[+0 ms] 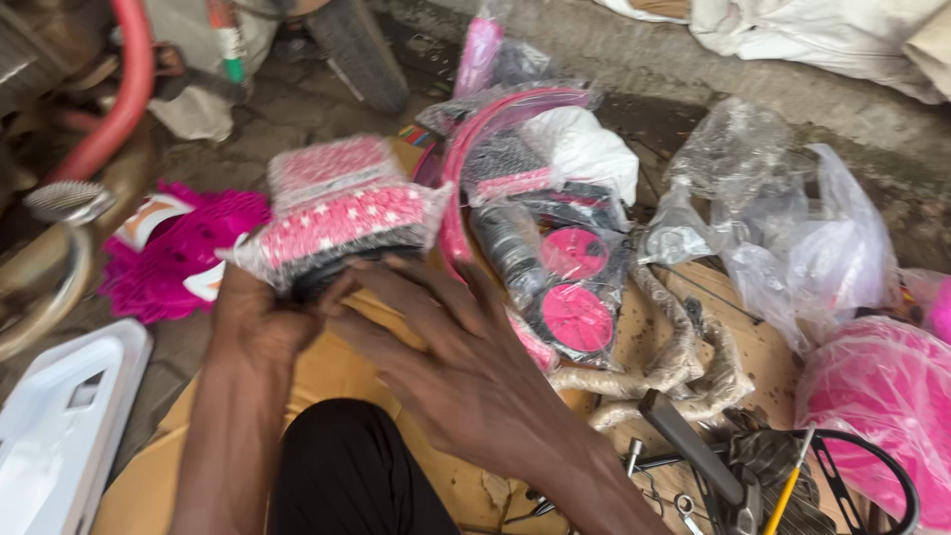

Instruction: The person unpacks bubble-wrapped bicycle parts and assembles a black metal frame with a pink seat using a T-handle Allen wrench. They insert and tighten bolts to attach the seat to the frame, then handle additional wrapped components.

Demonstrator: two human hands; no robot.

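Cardboard [337,372] lies flattened under your forearms and carries nearly everything else, reaching out past your fingertips on every side. Right of your right hand's fingers, well apart, a heap of clear plastic bags [792,228] is crumpled, and nearer you from it a pink part in plastic wrap [877,396] sits at the edge of view. Just beyond your right fingertips a pink curved frame piece in a bag [475,149] arcs upward, with a white padded piece [589,149] tucked against it. Left of your left hand's fingers a bright pink moulded plastic piece [168,253] lies on the ground, and nearer you from it a white plastic panel [59,426] slants into the corner.

Your left hand [260,322] grips the wrapped pink seat with white dots [337,218] from below, fingers curled around its near left edge. Your right hand [446,357] lies spread, fingers open and long, their tips touching the seat's dark underside without closing on it. The seat is raised above the cardboard, directly beyond both sets of fingers.

Just right of your right fingers a bagged pair of small black wheels with pink hubs [575,287] rests, close but not touching. Behind your right wrist lie paper-wrapped tubes [684,367], and a black-handled tool [693,451] beside a yellow-handled screwdriver [788,490]
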